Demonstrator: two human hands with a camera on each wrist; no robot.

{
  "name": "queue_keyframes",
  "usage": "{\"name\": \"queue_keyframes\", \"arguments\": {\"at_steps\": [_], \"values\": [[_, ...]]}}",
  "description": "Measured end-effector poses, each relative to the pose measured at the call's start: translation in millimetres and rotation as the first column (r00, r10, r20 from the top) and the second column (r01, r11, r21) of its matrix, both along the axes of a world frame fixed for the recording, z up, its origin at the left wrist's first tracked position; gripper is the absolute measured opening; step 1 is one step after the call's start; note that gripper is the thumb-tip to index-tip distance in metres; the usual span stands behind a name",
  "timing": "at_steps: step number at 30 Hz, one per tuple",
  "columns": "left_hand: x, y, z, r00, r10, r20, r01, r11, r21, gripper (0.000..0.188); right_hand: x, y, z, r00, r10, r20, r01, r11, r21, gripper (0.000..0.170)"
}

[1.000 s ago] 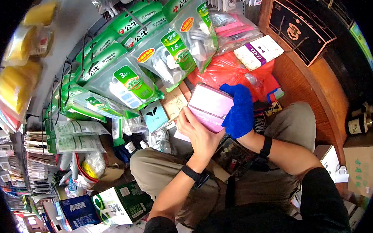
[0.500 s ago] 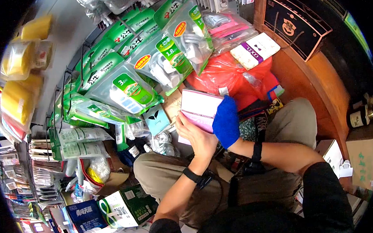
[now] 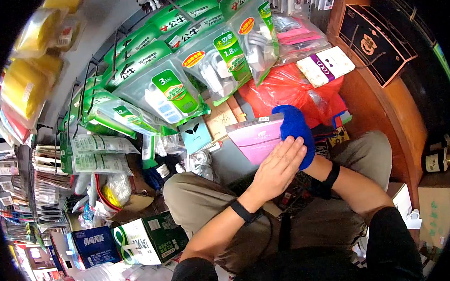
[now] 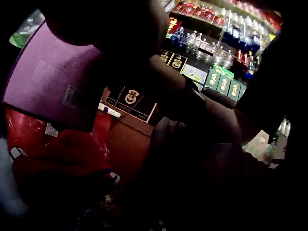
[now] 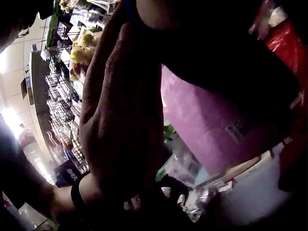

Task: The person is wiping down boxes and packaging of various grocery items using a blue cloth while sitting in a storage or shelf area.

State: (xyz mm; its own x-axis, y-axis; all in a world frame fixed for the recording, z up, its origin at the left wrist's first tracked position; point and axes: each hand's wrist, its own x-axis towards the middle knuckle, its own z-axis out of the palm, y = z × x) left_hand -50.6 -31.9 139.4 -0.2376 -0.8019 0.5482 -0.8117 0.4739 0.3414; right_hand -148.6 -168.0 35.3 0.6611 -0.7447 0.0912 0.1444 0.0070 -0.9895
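Note:
A flat pink box (image 3: pixel 255 141) is held up over the person's lap, its broad face tilted toward the head camera. The right hand (image 3: pixel 302 142), covered by a fuzzy blue cloth mitt (image 3: pixel 291 119), grips the box along its right side. Its fingers are hidden inside the mitt. The left hand (image 3: pixel 280 169) lies with straight fingers together across the mitt and the box's lower right corner. From below, the right wrist view shows the box's purple-looking underside (image 5: pixel 211 125) with a small printed label, the left hand (image 5: pixel 125 110) beside it.
Green-topped packs of power strips (image 3: pixel 171 95) hang on racks ahead. A red plastic bag (image 3: pixel 288 94) with a white-and-purple COCO notebook (image 3: pixel 325 66) on it lies beyond the hands. A black gift box (image 3: pixel 377 43) stands at right, drink cartons (image 3: pixel 148 238) at lower left.
The box has turned, so its plain pink face with a small logo now shows instead of the white-and-pink one. The left hand has moved from the box's left edge onto the mitt.

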Motion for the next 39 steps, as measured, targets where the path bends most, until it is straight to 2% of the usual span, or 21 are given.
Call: {"name": "queue_keyframes", "arguments": {"at_steps": [3, 5, 8, 9, 11, 12, 13, 15, 16, 17, 19, 22, 28, 29, 30, 31, 32, 35, 36, 38, 39], "values": [[-3, -1, 10, 0.998, 0.005, -0.058, -0.008, 0.998, -0.055, 0.054, -11, -2, 11, 0.982, -0.096, -0.162, 0.021, 0.911, -0.413, 0.049], [-3, -1, 14, 0.998, 0.007, -0.066, -0.011, 0.998, -0.069, 0.051, -16, -7, 26, 0.905, -0.351, -0.241, 0.024, 0.608, -0.794, 0.05], [14, 9, 17, 0.995, -0.072, -0.071, 0.067, 0.996, -0.063, 0.048, -15, -22, 75, 0.899, -0.4, -0.18, 0.05, 0.5, -0.865, 0.047], [21, 7, 10, 0.997, -0.002, -0.076, -0.01, 0.987, -0.161, 0.047, -15, -28, 81, 0.928, -0.325, -0.18, -0.007, 0.47, -0.882, 0.044], [29, 12, 39, 0.933, 0.336, -0.131, -0.357, 0.913, -0.197, 0.046, -19, -37, 84, 0.967, -0.17, -0.191, -0.109, 0.402, -0.909, 0.036], [34, 5, 46, 0.899, 0.394, -0.192, -0.422, 0.897, -0.134, 0.048, -15, -38, 64, 0.948, -0.204, -0.245, -0.172, 0.321, -0.931, 0.031], [41, -2, 49, 0.856, 0.454, -0.248, -0.482, 0.874, -0.065, 0.05, -14, -31, 73, 0.941, -0.165, -0.294, -0.229, 0.325, -0.918, 0.03], [56, 5, 35, 0.885, 0.427, -0.188, -0.321, 0.85, 0.418, 0.042, -12, -13, 91, 0.916, -0.075, -0.395, -0.353, 0.319, -0.88, 0.029], [59, 8, 25, 0.879, 0.41, -0.242, -0.24, 0.821, 0.518, 0.042, -11, -10, 76, 0.962, -0.058, -0.268, -0.234, 0.338, -0.912, 0.027], [61, 11, 18, 0.869, 0.397, -0.296, -0.149, 0.78, 0.608, 0.042, -10, -8, 74, 0.964, -0.034, -0.265, -0.238, 0.343, -0.909, 0.028], [60, 13, 9, 0.856, 0.397, -0.331, -0.167, 0.818, 0.55, 0.039, -7, -3, 74, 0.967, 0.001, -0.254, -0.237, 0.357, -0.903, 0.031], [56, 13, 1, 0.82, 0.44, -0.366, -0.192, 0.814, 0.548, 0.036, 3, 11, 80, 0.987, -0.072, -0.141, -0.097, 0.428, -0.898, 0.031], [56, 17, -9, 0.712, 0.47, -0.521, -0.237, 0.86, 0.452, 0.03, 3, 2, 95, 0.982, 0.047, -0.182, -0.17, 0.636, -0.753, 0.028], [58, 18, -11, 0.684, 0.466, -0.562, -0.242, 0.871, 0.428, 0.03, -1, -6, 90, 0.969, 0.036, -0.245, -0.214, 0.62, -0.755, 0.033], [63, 22, -1, 0.678, 0.549, -0.488, -0.278, 0.807, 0.522, 0.028, -5, -17, 79, 0.952, 0.023, -0.306, -0.257, 0.605, -0.753, 0.037], [66, 22, -5, 0.682, 0.498, -0.536, -0.295, 0.858, 0.421, 0.028, -10, -25, 67, 0.93, 0.009, -0.367, -0.301, 0.59, -0.749, 0.042], [68, 24, -6, 0.695, 0.475, -0.539, -0.305, 0.874, 0.378, 0.028, -15, -29, 55, 0.952, -0.06, -0.301, -0.224, 0.535, -0.815, 0.038], [75, 29, -4, 0.73, 0.394, -0.559, -0.319, 0.919, 0.231, 0.026, -27, -47, 57, 0.938, -0.158, -0.309, -0.201, 0.477, -0.856, 0.038], [73, 29, 0, 0.722, 0.369, -0.585, -0.327, 0.928, 0.182, 0.023, -30, -52, 53, 0.936, -0.171, -0.307, -0.188, 0.493, -0.849, 0.035], [75, 33, 4, 0.814, 0.358, -0.457, -0.345, 0.931, 0.115, 0.022, -36, -61, 43, 0.931, -0.199, -0.305, -0.162, 0.525, -0.836, 0.03], [73, 34, 6, 0.85, 0.353, -0.391, -0.35, 0.933, 0.082, 0.022, -39, -59, 49, 0.94, -0.109, -0.323, -0.175, 0.659, -0.732, 0.03]]}}
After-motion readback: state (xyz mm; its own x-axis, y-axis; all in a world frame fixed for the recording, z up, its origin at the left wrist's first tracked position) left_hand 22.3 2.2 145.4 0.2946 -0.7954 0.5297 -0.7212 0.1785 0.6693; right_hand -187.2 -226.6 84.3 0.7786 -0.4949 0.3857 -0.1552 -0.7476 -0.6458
